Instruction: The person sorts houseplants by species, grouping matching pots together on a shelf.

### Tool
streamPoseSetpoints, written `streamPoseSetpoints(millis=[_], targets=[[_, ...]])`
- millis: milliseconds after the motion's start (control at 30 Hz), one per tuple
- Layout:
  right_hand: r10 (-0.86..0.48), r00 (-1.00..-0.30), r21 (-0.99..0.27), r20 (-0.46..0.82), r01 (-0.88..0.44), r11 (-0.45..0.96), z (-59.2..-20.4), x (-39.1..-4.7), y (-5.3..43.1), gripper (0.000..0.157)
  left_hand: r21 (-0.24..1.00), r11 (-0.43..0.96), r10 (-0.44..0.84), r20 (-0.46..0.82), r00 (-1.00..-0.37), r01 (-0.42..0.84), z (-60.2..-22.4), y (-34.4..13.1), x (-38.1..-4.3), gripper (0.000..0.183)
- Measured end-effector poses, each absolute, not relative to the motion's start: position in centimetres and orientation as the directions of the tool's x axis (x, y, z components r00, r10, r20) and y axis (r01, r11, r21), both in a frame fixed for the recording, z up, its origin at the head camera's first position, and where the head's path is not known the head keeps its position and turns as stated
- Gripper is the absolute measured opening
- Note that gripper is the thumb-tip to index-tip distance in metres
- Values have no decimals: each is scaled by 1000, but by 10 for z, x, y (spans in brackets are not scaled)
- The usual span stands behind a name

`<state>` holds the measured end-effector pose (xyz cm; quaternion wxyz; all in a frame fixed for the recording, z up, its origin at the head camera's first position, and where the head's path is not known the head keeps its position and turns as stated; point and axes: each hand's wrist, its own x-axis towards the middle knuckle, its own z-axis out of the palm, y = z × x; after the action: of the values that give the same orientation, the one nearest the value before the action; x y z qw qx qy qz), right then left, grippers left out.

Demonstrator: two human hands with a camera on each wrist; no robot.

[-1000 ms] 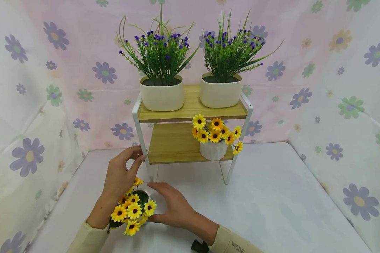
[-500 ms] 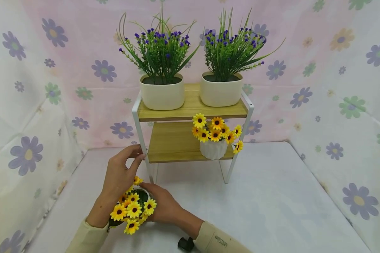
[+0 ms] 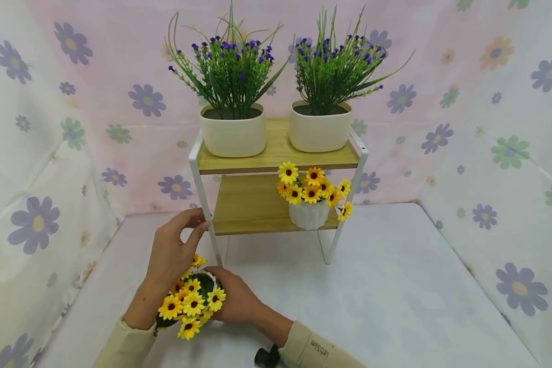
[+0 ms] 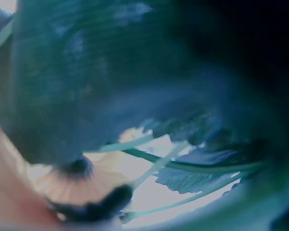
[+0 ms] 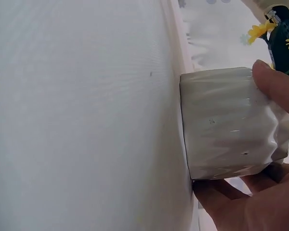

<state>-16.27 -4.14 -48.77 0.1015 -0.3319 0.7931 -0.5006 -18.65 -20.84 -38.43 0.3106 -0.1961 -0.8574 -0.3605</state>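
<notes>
A two-tier plant shelf (image 3: 246,212) with wooden boards and a white frame stands in the middle. My left hand (image 3: 172,250) pinches its left post between thumb and fingers at the lower board. My right hand (image 3: 239,299) grips a white fluted flowerpot (image 5: 236,122) of yellow artificial sunflowers (image 3: 192,304), in front of the shelf's left leg. In the right wrist view the pot's base meets the white cloth, with the thumb on one side and fingers round the other. The flowers overlap my left wrist in the head view. Blurred dark leaves (image 4: 96,72) fill the left wrist view.
A second pot of sunflowers (image 3: 309,214) sits at the right of the lower board. Two cream planters (image 3: 234,134) with grass and purple flowers stand on the top board. Flowered curtains (image 3: 478,168) enclose the white-covered table (image 3: 395,286).
My right hand has moved left and closed its fingers round the flowerpot. The left hand keeps its hold on the shelf post. The head view has shifted slightly.
</notes>
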Motion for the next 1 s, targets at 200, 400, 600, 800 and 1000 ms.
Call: streamPoseSetpoints(millis=[200,400,600,800,1000], targets=[[-624,-767,-881,149,-390,268,-487,-162,-40,78,507,662,106,665,-739,551,-386,-209,-186,30],[-618,-773,-882,142,-382,275,-482,-162,-35,78,502,661,111,669,-735,557,-385,-209,-186,30],[-610,-774,-860,170,-418,291,-471,-167,-25,74,492,660,120,677,-726,568,-383,-209,-186,27],[-605,-774,-870,187,-416,263,-455,-172,-11,76,497,664,116,670,-733,559,-382,-209,-187,25],[-620,-758,-861,200,-438,258,-438,-178,4,79,493,666,118,670,-733,559,-382,-209,-187,25]])
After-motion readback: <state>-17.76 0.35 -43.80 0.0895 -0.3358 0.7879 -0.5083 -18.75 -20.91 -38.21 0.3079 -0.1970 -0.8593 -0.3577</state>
